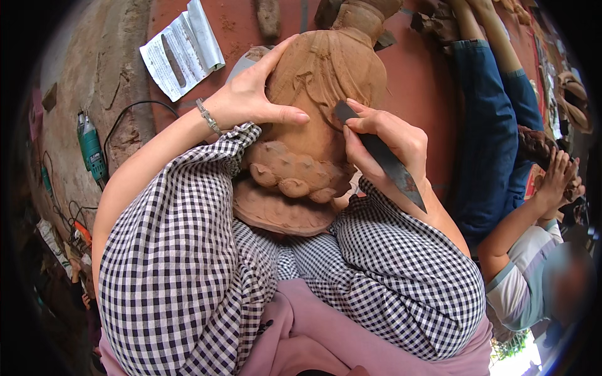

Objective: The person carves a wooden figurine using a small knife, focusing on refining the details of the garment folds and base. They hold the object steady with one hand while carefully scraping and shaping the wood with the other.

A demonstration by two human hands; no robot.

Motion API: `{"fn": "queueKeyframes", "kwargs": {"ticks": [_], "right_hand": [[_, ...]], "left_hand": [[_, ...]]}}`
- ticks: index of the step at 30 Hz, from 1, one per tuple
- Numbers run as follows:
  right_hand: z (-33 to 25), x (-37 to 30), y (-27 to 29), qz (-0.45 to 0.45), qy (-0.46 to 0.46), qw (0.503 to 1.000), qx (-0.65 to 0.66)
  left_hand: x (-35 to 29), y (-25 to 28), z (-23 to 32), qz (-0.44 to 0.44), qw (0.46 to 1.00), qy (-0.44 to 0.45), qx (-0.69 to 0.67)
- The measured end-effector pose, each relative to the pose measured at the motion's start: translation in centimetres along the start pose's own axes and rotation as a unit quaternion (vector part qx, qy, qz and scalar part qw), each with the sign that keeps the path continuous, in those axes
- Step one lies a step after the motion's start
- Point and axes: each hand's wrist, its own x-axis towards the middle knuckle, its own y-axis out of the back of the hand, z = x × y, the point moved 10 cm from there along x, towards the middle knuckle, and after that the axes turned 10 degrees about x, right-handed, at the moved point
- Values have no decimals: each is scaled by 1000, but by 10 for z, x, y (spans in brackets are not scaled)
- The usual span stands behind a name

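- Workpiece: robed statue [345,62], reddish-brown, wood or clay (can't tell); leans lengthwise away from the wearer, base end at the checked trousers [175,250].
- Left hand [254,94]: spread wide, bracing the statue's left side, thumb across its lower body.
- Right hand [395,138]: pinching a dark flat blade [387,164] near its upper end, by the robe edge; contact with surface unclear.
- Looks done: overall form, robe folds, sash knot, curled lotus petals [291,172], stepped lower base [282,210].
- Looks partway: lower body is plain and smooth beside the folds; whether finished or awaiting detail, can't tell. Base looks rougher, so probably less refined.
- Can't judge: far side, top of head.
- Around: printed sheet [199,44] past left hand, teal rotary tool [93,153] off left.
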Motion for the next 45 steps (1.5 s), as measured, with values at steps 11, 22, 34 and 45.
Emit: {"fn": "queueKeyframes", "kwargs": {"ticks": [11,22,34,45], "right_hand": [[2,2,0,12,-1,1000,-6],[43,-1,-15,-67,-267,949,152],[-4,67,-18,-146,-24,986,-70],[12,57,-33,-214,-38,970,-108]], "left_hand": [[1,-1,-3,-5,1000,-1,17],[3,-3,-1,-8,1000,8,-8],[2,-2,-4,-13,1000,18,5],[11,-1,10,-23,999,-36,-22]]}}
